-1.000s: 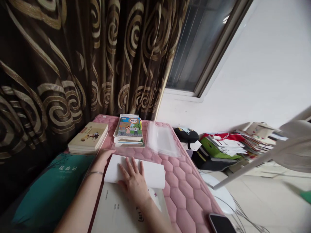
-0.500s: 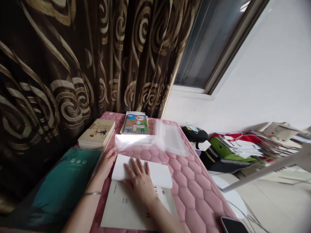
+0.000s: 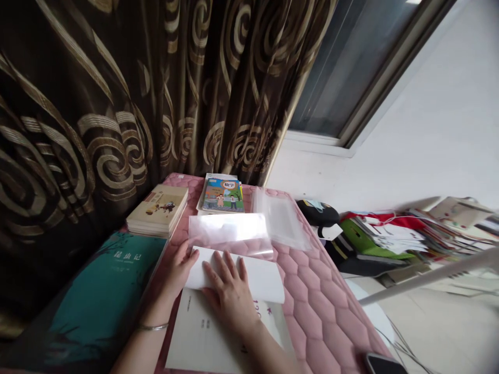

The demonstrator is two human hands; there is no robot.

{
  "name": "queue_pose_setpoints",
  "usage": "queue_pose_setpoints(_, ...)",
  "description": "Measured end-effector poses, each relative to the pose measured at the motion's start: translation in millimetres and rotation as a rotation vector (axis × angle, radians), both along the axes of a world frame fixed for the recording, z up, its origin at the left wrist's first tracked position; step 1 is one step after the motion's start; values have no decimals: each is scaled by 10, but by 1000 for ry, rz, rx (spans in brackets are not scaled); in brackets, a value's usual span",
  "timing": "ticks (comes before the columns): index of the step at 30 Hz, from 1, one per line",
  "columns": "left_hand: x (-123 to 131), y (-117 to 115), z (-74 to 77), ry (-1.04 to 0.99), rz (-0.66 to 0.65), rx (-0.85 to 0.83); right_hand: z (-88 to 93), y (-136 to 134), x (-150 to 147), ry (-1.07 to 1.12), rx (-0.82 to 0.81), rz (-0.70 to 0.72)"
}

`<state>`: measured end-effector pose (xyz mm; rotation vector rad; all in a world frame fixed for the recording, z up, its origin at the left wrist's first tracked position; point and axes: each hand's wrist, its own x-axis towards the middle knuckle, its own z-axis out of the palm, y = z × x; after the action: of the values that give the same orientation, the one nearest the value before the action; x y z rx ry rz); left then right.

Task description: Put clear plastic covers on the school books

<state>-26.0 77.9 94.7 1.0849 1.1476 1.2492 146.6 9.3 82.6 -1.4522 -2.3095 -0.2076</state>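
Observation:
My right hand (image 3: 230, 291) lies flat, fingers stretched out, on a folded-back white page (image 3: 259, 275) of an open book (image 3: 198, 337) on the pink quilted tabletop (image 3: 319, 317). At the page's left edge my left hand (image 3: 177, 270) rests, a bangle on its wrist; a clear plastic sleeve (image 3: 230, 234) stretches from its fingers across the table just beyond the page. Whether the left fingers pinch the sleeve or the page is hidden.
A teal book (image 3: 105, 291) lies at left, a stack of tan books (image 3: 158, 210) behind it, and colourful textbooks (image 3: 222, 195) at the back. More clear sleeves (image 3: 283, 218) lie right of those. A phone (image 3: 384, 363) sits at the table's near right corner. Dark patterned curtain (image 3: 117, 93) behind.
A clear plastic sleeve has come to lie across the table just beyond the folded page, near my left hand. My right hand stays flat on the page.

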Motion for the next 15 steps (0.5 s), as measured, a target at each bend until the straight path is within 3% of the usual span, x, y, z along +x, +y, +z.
queue_pose_setpoints(5,46,-10,22,-76,-51,8,-19,-19,-9,8,16,2)
queue_pose_setpoints(15,67,-41,31,32,-49,60,-8,-23,-18,25,72,-6)
